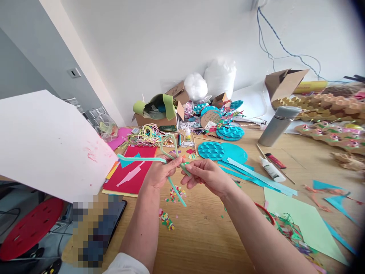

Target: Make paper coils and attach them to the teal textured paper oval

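"Grip state?"
"Left hand (161, 173) clamps the turquoise stem (142, 159); right hand (207, 175) pinches the green looped stem (175, 144), above the middle of the table (199, 224)."
"Obstructions, markings?"
"White board (54, 144) masks the left edge; flask (274, 128) stands toward the back edge; lettering on the cardboard disc (207, 116) is illegible."

Grey flask (273, 129) on the wooden table (199, 232), red stool (31, 230) beside it.
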Available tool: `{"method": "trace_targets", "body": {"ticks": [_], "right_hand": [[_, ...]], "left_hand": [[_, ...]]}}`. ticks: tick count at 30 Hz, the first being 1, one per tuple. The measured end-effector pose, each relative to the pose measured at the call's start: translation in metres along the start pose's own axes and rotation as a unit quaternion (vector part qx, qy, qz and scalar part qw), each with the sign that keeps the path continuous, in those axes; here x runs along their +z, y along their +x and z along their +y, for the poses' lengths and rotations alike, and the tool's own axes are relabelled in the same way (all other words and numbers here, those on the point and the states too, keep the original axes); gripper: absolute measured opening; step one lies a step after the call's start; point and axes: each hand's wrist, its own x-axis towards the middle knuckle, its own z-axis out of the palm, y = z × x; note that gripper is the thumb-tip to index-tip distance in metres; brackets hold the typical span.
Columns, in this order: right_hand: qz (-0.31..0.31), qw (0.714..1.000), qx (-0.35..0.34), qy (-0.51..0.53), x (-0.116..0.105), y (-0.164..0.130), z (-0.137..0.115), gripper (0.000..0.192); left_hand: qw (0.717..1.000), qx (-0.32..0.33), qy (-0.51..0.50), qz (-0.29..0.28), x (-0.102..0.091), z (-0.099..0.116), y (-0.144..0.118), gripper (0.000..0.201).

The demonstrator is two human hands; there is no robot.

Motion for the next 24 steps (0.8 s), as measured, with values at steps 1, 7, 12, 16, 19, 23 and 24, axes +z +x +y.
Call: {"method": "trace_targets", "body": {"ticks": [1,7,12,16,19,23,24], "right_hand": [[0.002,1.0,0.0,-0.008,0.0002,0.0006,0.0002,0.041],[0.012,0.999,0.008,-0.028,-0.0011,0.0022,0.0006,0.043],[0.009,0.999,0.017,-0.03,-0.0035,0.0021,0.0011,0.044],[0.006,1.0,0.018,-0.021,-0.0041,0.0027,0.0019,0.044],[0.007,1.0,0.019,-0.012,-0.0039,0.0031,0.0026,0.045],[0.009,1.0,0.014,-0.019,-0.0035,0.0032,0.0025,0.046],[0.01,1.0,0.015,-0.026,-0.0033,0.0031,0.0022,0.045]], "left_hand": [[1.0,-0.003,0.0,-0.005,-0.0006,-0.0009,0.0005,0.034],[1.0,-0.005,-0.016,-0.025,-0.0032,-0.0007,0.0036,0.035],[0.999,-0.017,-0.02,-0.035,-0.0056,-0.0004,0.0047,0.033],[0.999,-0.018,-0.018,-0.033,-0.0069,-0.0004,0.0049,0.031],[0.999,-0.017,-0.009,-0.033,-0.0066,-0.0003,0.0048,0.031],[0.999,-0.01,0.016,-0.03,-0.0066,-0.0019,0.0053,0.032],[0.999,-0.007,0.021,-0.03,-0.0066,-0.0026,0.0055,0.032]]}}
